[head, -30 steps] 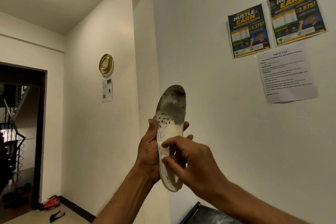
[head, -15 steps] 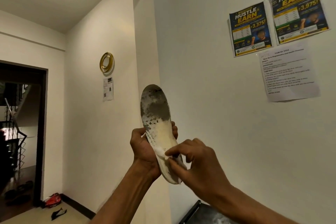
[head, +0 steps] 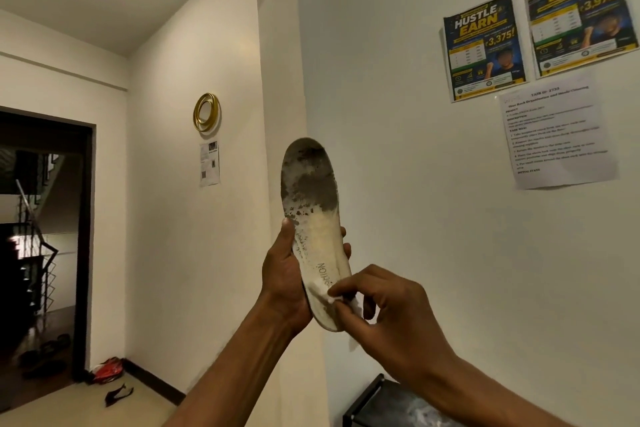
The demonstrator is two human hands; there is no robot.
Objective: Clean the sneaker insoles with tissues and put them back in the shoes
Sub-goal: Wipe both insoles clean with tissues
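Observation:
A white insole [head: 313,218] stands upright in front of the wall, its toe half stained dark grey and its heel pointing down. My left hand [head: 285,281] grips it from behind at the middle, thumb on its left edge. My right hand [head: 384,308] pinches a small white tissue [head: 337,298] and presses it against the heel end of the insole. Most of the tissue is hidden under my fingers. No sneakers can be seen.
A black rack top [head: 384,402] shows at the bottom edge, below my right arm. On the floor at the lower left lie a red item [head: 109,369] and a dark strip [head: 119,393], beside a dark doorway [head: 41,246]. Posters and a paper sheet hang on the wall.
The insole has shifted left and turned its face more toward me. My right hand with the tissue has slid down toward the heel end.

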